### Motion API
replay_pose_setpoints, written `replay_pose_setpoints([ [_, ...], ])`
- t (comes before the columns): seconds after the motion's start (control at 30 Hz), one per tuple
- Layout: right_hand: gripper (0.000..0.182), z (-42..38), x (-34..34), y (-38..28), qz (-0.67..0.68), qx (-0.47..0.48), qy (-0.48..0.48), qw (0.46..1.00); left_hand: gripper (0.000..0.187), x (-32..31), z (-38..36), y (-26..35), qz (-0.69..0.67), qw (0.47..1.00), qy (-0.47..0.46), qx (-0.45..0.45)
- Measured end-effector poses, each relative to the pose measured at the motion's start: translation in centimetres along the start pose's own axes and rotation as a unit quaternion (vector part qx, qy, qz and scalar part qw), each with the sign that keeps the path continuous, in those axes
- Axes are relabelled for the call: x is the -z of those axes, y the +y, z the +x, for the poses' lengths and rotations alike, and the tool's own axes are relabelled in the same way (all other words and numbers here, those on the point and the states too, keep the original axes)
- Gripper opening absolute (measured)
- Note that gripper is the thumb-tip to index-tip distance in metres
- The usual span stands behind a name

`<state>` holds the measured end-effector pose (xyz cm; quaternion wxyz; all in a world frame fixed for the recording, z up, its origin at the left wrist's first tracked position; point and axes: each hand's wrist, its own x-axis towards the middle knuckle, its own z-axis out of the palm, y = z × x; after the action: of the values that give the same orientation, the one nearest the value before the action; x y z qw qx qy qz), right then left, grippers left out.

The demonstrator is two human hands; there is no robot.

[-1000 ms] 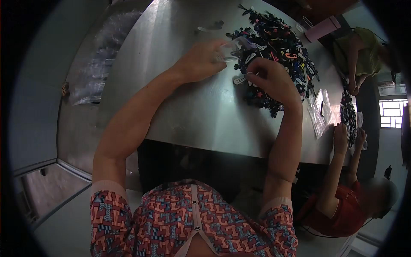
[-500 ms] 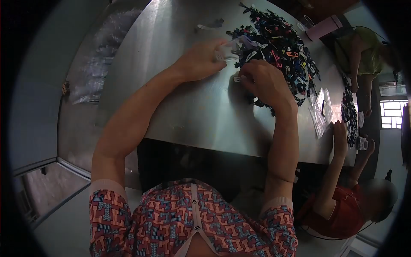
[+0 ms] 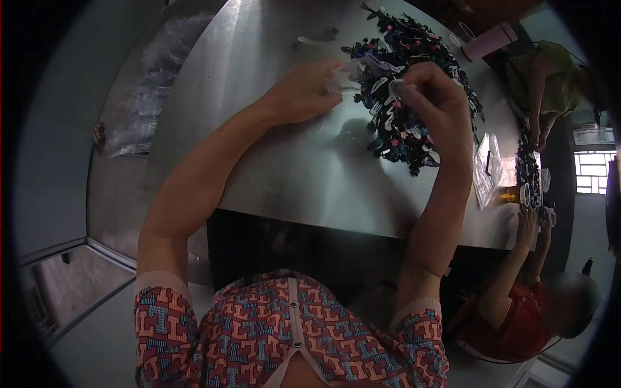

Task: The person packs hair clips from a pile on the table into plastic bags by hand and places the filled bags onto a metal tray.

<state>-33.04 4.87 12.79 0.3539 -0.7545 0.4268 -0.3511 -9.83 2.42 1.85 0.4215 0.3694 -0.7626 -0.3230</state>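
My left hand (image 3: 315, 89) is closed around a small clear plastic container (image 3: 347, 76), held on its side at the near-left edge of a heap of hair clips (image 3: 394, 123). The heap is mostly dark, with white, pink and other colored pieces in it. Over the heap, my right hand (image 3: 440, 103) pinches a pale hair clip (image 3: 396, 86) between thumb and fingers, a short way right of the container's mouth. A lavender piece (image 3: 376, 63) shows just beyond the container.
A loose clip (image 3: 314, 41) lies on the metal table (image 3: 284, 174). Clear plastic bags (image 3: 486, 169) and a pink bottle (image 3: 490, 42) are at the right. Two people work there beside a second clip heap (image 3: 527, 165) and a yellowish jar (image 3: 515, 194). More plastic bags (image 3: 145, 90) lie left.
My right hand has risen from the table surface and moved right over the heap, pinching a pale clip. My left hand stays put. The red-clad person's hands have shifted, revealing the yellowish jar.
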Motion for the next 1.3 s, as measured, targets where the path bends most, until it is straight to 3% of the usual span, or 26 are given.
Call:
replay_pose_setpoints([
  [0.07,0.009,0.0,-1.3,-0.7,0.167,0.019,0.087,0.982,0.049,0.2,-0.1,1.0,-0.03,0.999,-0.023,0.033],
  [0.17,0.01,0.7,-3.8,0.4,0.227,0.075,0.122,0.963,0.049,0.2,-0.2,1.9,-0.112,0.991,-0.057,0.048],
  [0.3,0.011,1.1,-4.8,1.4,0.224,0.077,0.164,0.958,0.05,0.1,0.0,2.5,-0.154,0.981,-0.073,0.097],
  [0.47,0.01,1.3,-5.5,3.1,0.164,0.062,0.116,0.978,0.044,-0.2,0.1,1.5,-0.131,0.988,-0.074,0.038],
  [0.6,0.01,1.4,-5.4,3.1,0.092,0.1,0.105,0.985,0.042,0.0,0.0,1.8,-0.129,0.987,-0.078,0.053],
  [0.67,0.011,1.2,-5.4,2.3,0.084,0.109,0.107,0.985,0.039,-0.1,0.1,1.6,-0.133,0.991,-0.033,-0.004],
  [0.8,0.011,1.4,-4.3,2.2,0.102,0.122,0.115,0.981,0.045,0.1,0.0,1.7,-0.117,0.992,-0.045,0.025],
  [0.87,0.01,1.2,-3.6,1.4,0.161,0.033,0.146,0.975,0.048,0.5,0.1,2.2,-0.108,0.992,-0.029,0.05],
  [0.9,0.01,1.2,-3.0,1.8,0.161,0.033,0.146,0.976,0.048,0.5,0.1,1.9,-0.109,0.992,-0.029,0.05],
  [0.97,0.01,1.4,-2.0,3.0,-0.137,0.053,0.103,0.984,0.048,0.5,0.2,1.4,-0.155,0.985,-0.004,0.069],
  [1.0,0.01,1.3,-1.9,3.7,-0.137,0.053,0.104,0.984,0.048,0.4,0.3,1.2,-0.156,0.985,-0.005,0.069],
  [1.07,0.013,1.2,-2.5,4.3,-0.337,0.083,0.021,0.938,0.046,0.5,0.2,1.3,-0.129,0.99,0.006,0.063],
  [1.17,0.021,1.0,-3.4,5.5,-0.385,0.113,0.0,0.916,0.045,0.7,0.1,2.0,-0.076,0.995,0.009,0.067],
  [1.3,0.02,1.2,-2.7,5.2,-0.408,0.164,0.023,0.898,0.046,0.3,0.2,0.8,-0.12,0.992,0.01,0.041],
])
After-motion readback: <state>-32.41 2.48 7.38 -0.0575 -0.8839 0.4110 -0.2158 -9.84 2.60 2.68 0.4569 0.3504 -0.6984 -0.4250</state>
